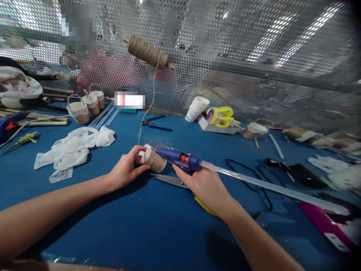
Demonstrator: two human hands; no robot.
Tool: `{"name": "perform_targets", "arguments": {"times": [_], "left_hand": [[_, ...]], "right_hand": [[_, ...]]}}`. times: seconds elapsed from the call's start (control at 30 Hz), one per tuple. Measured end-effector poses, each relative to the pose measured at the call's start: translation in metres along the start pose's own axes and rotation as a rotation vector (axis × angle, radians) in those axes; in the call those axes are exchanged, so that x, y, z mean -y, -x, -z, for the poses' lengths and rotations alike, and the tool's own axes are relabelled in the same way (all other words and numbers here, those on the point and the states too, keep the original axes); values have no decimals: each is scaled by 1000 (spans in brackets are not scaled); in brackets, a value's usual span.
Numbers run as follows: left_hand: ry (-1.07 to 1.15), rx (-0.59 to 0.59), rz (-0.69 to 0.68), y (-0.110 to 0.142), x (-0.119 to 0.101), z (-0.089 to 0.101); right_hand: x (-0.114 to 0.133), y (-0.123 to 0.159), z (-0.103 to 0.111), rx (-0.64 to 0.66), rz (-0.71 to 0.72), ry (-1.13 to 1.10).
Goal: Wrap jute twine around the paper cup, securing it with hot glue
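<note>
My left hand (128,167) grips a small paper cup (156,161) wrapped in twine, tipped on its side above the blue table. In my right hand (207,186) is a blue glue gun (176,155), its nozzle close against the twine-wrapped side of the cup. A long clear glue stick (254,182) sticks out of the gun's back end. Under the right hand lie scissors (169,180) with yellow handles, partly hidden. From the cup a strand of twine (153,90) runs up to a twine spool (148,52) mounted on the mesh panel.
White lace (76,148) and several small handled baskets (79,112) are at left. Pliers (158,123) lie behind the cup. Stacked paper cups (197,107) and a tape roll (216,116) in a box stand at the back. A black cable (265,188) lies at right.
</note>
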State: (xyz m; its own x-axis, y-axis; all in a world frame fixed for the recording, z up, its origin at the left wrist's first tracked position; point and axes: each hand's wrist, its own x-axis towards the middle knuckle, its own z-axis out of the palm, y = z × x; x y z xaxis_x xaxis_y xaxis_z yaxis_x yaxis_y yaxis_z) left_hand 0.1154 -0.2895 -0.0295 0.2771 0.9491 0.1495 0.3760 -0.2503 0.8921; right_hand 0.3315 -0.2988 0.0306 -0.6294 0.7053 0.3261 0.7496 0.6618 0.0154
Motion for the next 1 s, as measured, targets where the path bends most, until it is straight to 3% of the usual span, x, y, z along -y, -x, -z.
{"name": "perform_targets", "arguments": {"times": [0.1, 0.27, 0.37, 0.5, 0.67, 0.87, 1.0], "left_hand": [[16, 8, -6, -1, 1, 0], [23, 9, -20, -1, 1, 0], [2, -7, -24, -1, 2, 0], [-16, -22, -19, -1, 1, 0], [-1, -5, -7, -1, 0, 0], [5, 2, -1, 0, 1, 0], [16, 9, -7, 0, 2, 0]], "right_hand": [[2, 2, 0, -1, -18, -27], [10, 6, -2, -45, -266, -321], [15, 8, -3, -70, -319, -370], [18, 9, -3, -25, -293, -376], [13, 6, -1, -65, -269, -291], [-2, 0, 1, -9, -13, -50], [-5, 0, -4, -6, -82, -157]]}}
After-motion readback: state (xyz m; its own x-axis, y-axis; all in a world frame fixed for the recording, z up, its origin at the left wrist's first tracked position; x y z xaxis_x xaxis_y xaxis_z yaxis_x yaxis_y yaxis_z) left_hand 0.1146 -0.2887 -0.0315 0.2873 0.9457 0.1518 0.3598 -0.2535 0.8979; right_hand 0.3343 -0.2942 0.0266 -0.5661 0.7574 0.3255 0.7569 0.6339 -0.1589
